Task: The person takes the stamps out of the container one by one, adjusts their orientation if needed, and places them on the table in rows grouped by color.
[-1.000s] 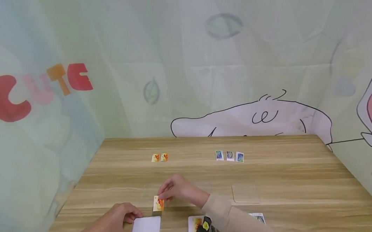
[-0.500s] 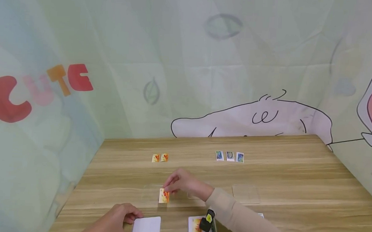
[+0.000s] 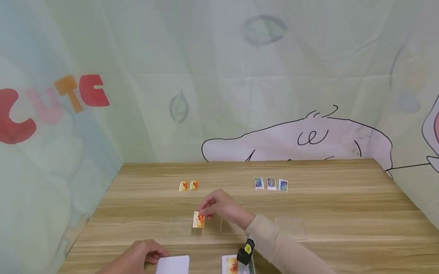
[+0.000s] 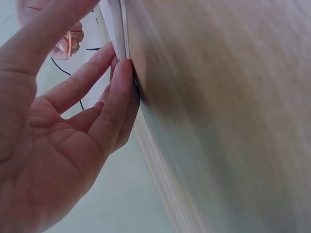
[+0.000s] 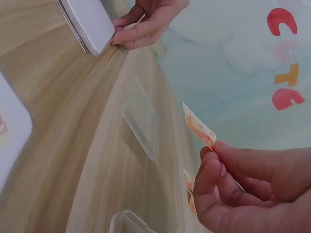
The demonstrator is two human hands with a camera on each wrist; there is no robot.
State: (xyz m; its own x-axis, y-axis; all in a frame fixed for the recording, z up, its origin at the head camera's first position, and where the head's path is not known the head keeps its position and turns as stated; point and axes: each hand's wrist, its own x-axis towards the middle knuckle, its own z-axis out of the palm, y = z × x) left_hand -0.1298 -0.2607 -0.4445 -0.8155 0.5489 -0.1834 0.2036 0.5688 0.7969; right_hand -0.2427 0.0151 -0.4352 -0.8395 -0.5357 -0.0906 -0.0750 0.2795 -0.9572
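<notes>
In the head view, my right hand point(image 3: 221, 208) pinches an orange and yellow postage stamp point(image 3: 198, 220) above the table, between thumb and fingertips. The stamp point(image 5: 199, 127) stands tilted in the right wrist view, clear of the table. At the front, my left hand point(image 3: 138, 257) grips the edges of a flat square box point(image 3: 173, 268) with a white top. Fingertips press its side in the left wrist view, where the box point(image 4: 115, 29) shows edge-on. Two similar orange stamps point(image 3: 188, 186) lie at the back left.
Three blue-green stamps point(image 3: 271, 184) lie in a row farther back. Clear plastic lids, one near the left point(image 5: 140, 116) and one at the right point(image 3: 290, 229), rest mid-table. A second box point(image 3: 231, 268) with an orange picture sits under my right wrist's black camera point(image 3: 245, 254).
My right hand has carried the stamp away from the white-topped box, farther back and slightly right. My left hand has stayed at the box.
</notes>
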